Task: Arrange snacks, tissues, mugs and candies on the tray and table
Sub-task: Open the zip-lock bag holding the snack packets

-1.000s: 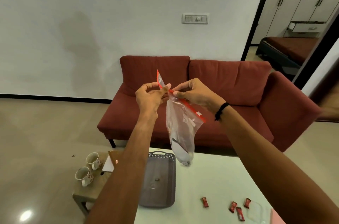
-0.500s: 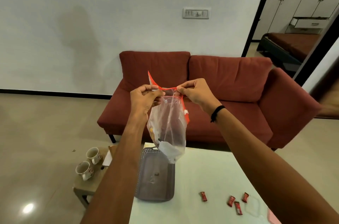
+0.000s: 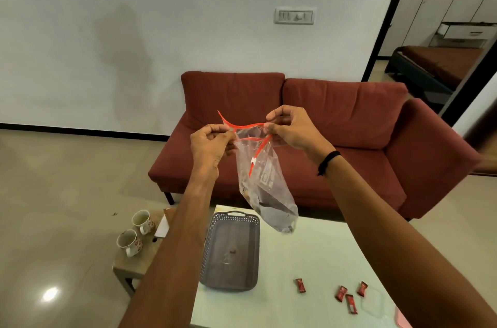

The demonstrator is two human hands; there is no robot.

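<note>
I hold a clear zip bag [image 3: 265, 182] with a red zip strip up in front of me, above the white table [image 3: 309, 268]. My left hand [image 3: 211, 143] pinches one side of its mouth and my right hand [image 3: 291, 130] pinches the other, and the mouth gapes between them. Dark snack packets lie in the bottom of the bag. A grey perforated tray [image 3: 231, 249] sits on the table below. Several red candies [image 3: 341, 292] lie on the table at the right. Two floral mugs [image 3: 135, 231] stand on a low stool [image 3: 139, 260] to the left.
A red sofa [image 3: 336, 123] stands behind the table against the white wall. A white paper [image 3: 161, 228] lies on the stool beside the mugs. A clear lid [image 3: 372, 303] and a pink object [image 3: 403, 319] sit at the table's near right edge.
The bag's zip was closed a second ago; my hands have pulled its two sides apart and the mouth now stands open. The bag hangs a little lower.
</note>
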